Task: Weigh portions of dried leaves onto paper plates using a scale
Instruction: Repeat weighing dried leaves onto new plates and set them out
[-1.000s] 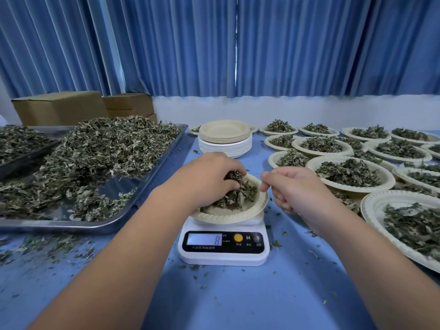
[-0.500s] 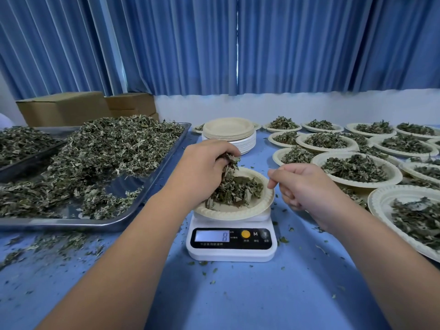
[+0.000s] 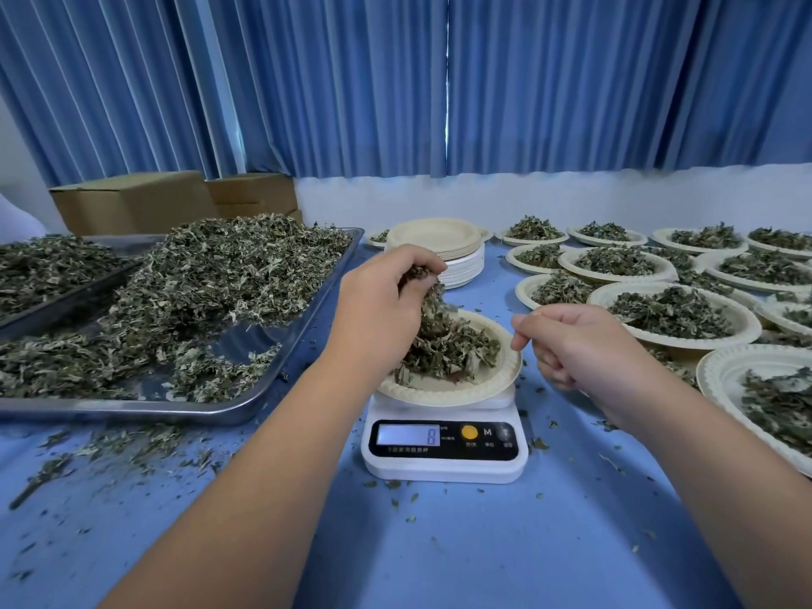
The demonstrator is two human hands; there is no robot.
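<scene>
Up comes the left hand (image 3: 378, 309), higher off the plate than half a second ago, and the display (image 3: 408, 434) has gone from zero to a single 8. The fingers are curled round a clump of dried leaves (image 3: 452, 349), with a ragged tail hanging from the fist to the heap on the paper plate (image 3: 483, 389), which sits on the scale (image 3: 444, 459). The right hand (image 3: 580, 345) hovers just beside the plate's right rim, fingers curled, thumb meeting forefinger; whether a scrap sits between them I cannot tell.

The risk: that trailing strand likely still drags on the heap, so the reading may be false. Loose flakes could drop past the rim onto the blue table (image 3: 439, 542), which is already littered. A nudge from either hand might shift the plate.

The plate is round, with no long axis. The hanging clump runs near vertical, and the scale's long side lies left to right, display facing the person.
</scene>
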